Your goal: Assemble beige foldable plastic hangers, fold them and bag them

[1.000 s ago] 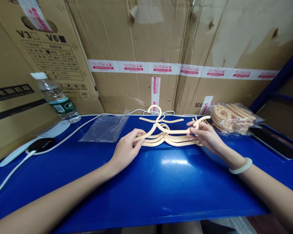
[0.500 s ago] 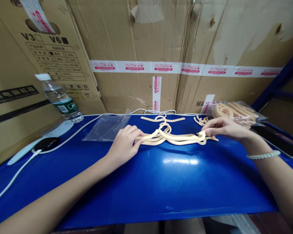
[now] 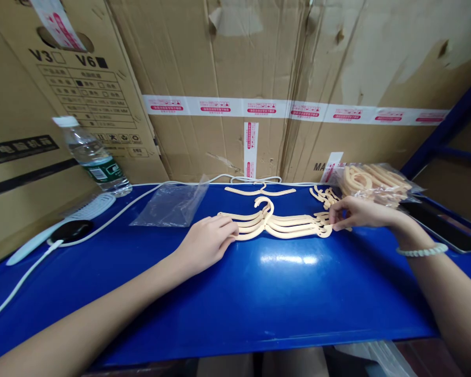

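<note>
Beige clothes hangers (image 3: pixel 266 226) lie in overlapping rows at the frame's centre, on a blue table (image 3: pixel 235 303). A person's left hand (image 3: pixel 208 242) grasps their left ends; the right hand (image 3: pixel 361 212) pinches a right tip.

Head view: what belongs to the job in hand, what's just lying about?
Job, likely: grouped hangers, left hand and right hand at their ends; lone hanger; small loose pieces; bagged pieces; clear bag, perhaps.
Lying about, likely: water bottle; hairbrush; black disc; dark flat device.
</note>
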